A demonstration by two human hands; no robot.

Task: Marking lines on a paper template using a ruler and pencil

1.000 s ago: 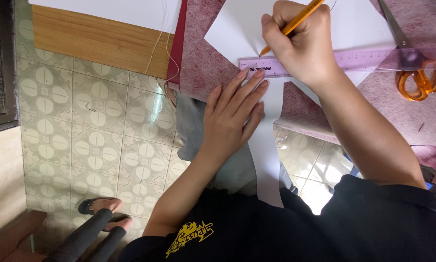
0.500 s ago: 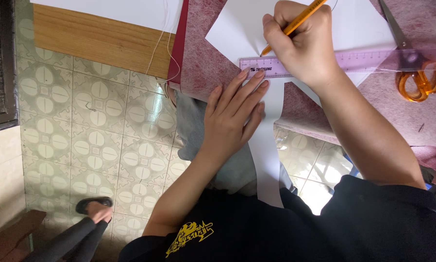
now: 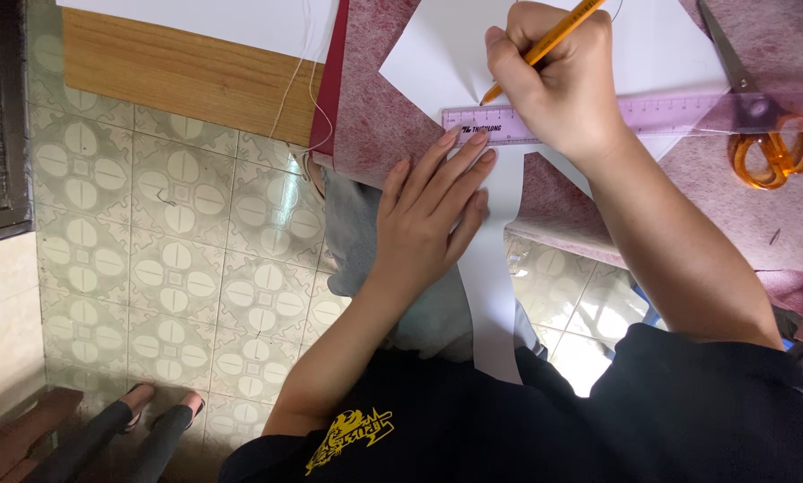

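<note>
Pinch grip: right hand (image 3: 558, 85) holds a pencil (image 3: 545, 43), tip on the white paper (image 3: 437, 63) at the ruler's (image 3: 598, 116) upper edge. Left hand (image 3: 428, 215), fingers spread flat, presses paper and ruler end onto the surface (image 3: 375, 125). Scissors (image 3: 764, 134) lie at 3 o'clock from the right hand.

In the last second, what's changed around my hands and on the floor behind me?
The other person's feet at the lower left shifted: one sandalled foot stepped back, and both now stand side by side on the tiles. Your right hand keeps the yellow pencil tip at the ruler edge, barely moved. Your left hand stays flat on the white paper. The orange scissors lie where they were.
</note>
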